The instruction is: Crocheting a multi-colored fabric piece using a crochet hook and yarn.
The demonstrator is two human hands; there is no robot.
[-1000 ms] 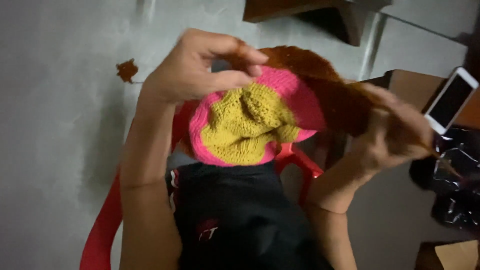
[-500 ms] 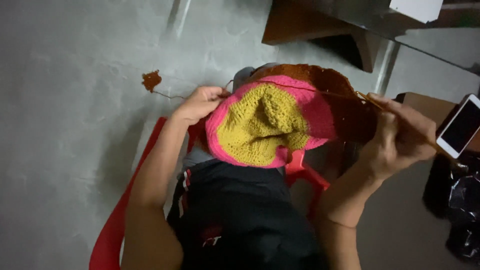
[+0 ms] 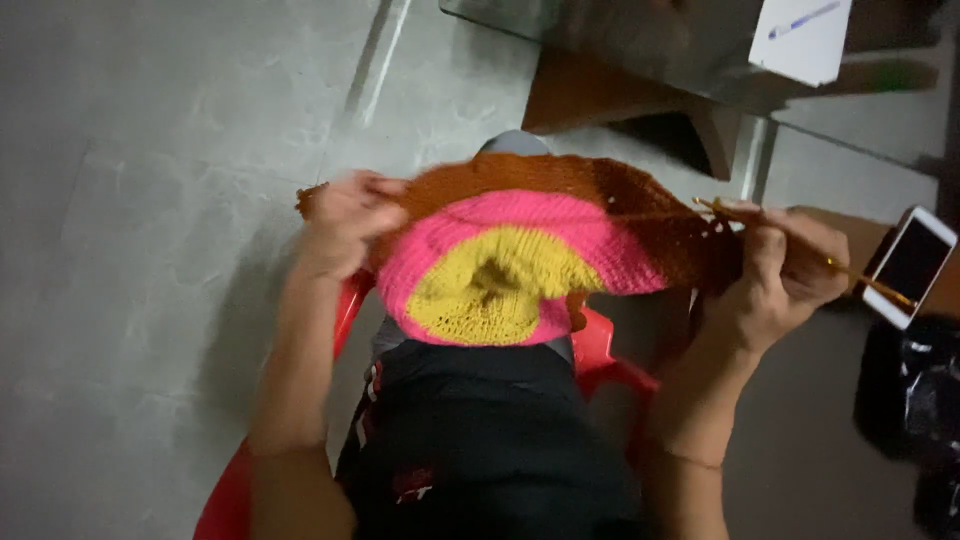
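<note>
A round crocheted piece [image 3: 520, 260] is stretched between both hands over my lap; its centre is yellow, ringed by pink and an outer brown band. My left hand [image 3: 345, 225] pinches the brown edge on the left side. My right hand [image 3: 785, 270] grips the brown edge on the right together with a slim golden crochet hook [image 3: 850, 270] that points out to the right. A thin brown yarn strand runs along the top of the piece toward the hook.
I sit on a red plastic chair [image 3: 610, 350] on a grey concrete floor. A white phone [image 3: 910, 265] lies on a brown wooden surface at right, dark bags [image 3: 915, 410] below it. A wooden table leg [image 3: 620, 100] and white paper [image 3: 805, 35] are ahead.
My left hand dropped from above the piece to its left edge and now pulls it wide. The brown band is spread out flat. The view shifted forward.
</note>
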